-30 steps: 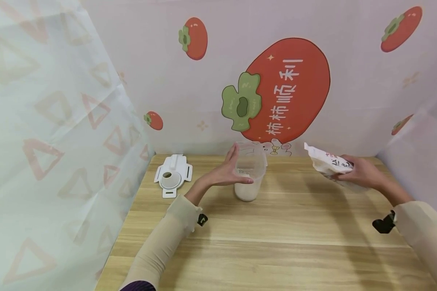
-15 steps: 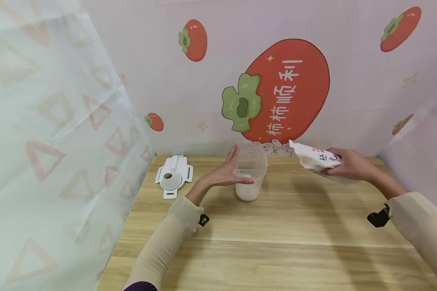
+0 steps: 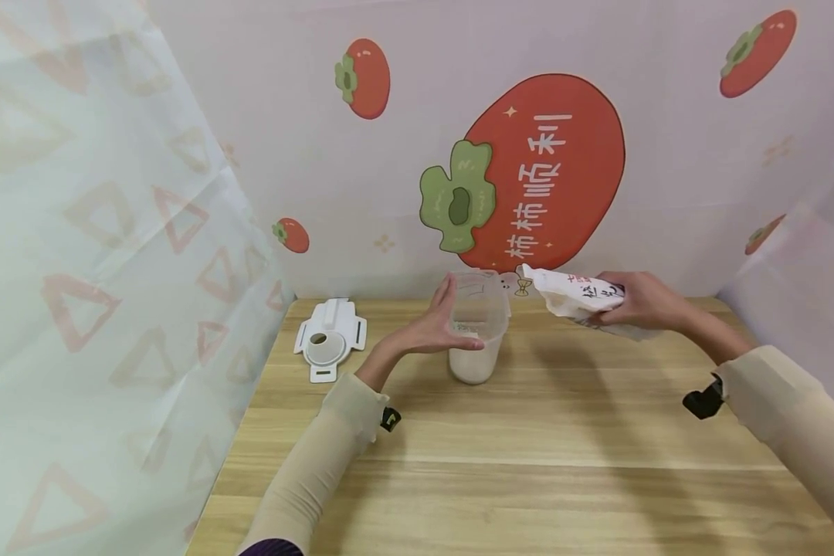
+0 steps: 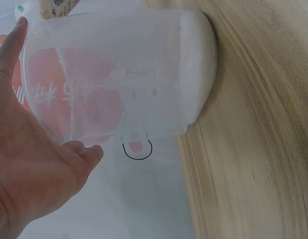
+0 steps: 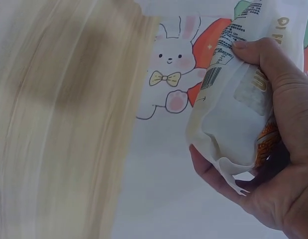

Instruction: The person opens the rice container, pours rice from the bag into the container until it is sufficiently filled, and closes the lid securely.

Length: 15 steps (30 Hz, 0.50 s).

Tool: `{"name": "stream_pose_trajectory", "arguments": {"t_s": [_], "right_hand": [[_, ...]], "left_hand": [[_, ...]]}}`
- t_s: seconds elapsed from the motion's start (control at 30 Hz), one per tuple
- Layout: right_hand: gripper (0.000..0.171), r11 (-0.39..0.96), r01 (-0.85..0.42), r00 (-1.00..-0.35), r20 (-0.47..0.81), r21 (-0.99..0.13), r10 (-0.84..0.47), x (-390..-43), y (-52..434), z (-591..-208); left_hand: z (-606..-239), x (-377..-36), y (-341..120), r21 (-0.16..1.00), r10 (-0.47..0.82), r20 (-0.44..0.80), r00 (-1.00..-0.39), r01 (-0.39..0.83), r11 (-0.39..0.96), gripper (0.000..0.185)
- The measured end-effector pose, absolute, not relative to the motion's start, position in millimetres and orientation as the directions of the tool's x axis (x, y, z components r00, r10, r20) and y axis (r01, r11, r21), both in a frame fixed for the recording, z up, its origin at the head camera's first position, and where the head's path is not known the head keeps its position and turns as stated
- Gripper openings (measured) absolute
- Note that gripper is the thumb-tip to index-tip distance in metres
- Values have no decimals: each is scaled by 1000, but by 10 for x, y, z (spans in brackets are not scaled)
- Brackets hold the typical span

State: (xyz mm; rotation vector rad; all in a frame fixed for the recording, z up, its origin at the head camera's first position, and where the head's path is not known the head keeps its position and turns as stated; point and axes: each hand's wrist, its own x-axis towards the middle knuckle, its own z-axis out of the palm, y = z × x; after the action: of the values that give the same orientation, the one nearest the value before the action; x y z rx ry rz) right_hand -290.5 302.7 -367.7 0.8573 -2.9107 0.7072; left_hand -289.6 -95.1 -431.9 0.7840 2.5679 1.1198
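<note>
Two hands were on it: my left hand (image 3: 432,328) lay flat, fingers straight, against the side of the tub (image 3: 478,324), upright on the counter (image 3: 528,448) with a little white grain at the bottom. My right hand (image 3: 642,300) gripped the bag (image 3: 575,293), tilted, mouth just beside the rim. Best, I judged, to get that mouth over the opening before tipping further, and brace the tub firmly.

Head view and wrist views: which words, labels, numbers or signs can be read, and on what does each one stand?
"柿柿顺利": white characters on the large persimmon picture on the back wall.
Bag in the right hand: red and black print, too blurred to read.
Bag's barcode and small print: too small.
Clear container: faint embossed marks, illegible.
</note>
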Motion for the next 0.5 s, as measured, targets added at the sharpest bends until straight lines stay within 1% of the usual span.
{"name": "stream_pose_trajectory", "arguments": {"t_s": [0.3, 0.5], "right_hand": [[54, 767, -495, -857, 84, -407, -509, -2950, 2774, -3547], [55, 786, -485, -864, 73, -384, -497, -2977, 2628, -3514]], "left_hand": [[-4302, -2885, -968, 744, 564, -7, -826, 373, 554, 140], [-4308, -2886, -971, 748, 566, -1, -825, 374, 548, 140]]}}
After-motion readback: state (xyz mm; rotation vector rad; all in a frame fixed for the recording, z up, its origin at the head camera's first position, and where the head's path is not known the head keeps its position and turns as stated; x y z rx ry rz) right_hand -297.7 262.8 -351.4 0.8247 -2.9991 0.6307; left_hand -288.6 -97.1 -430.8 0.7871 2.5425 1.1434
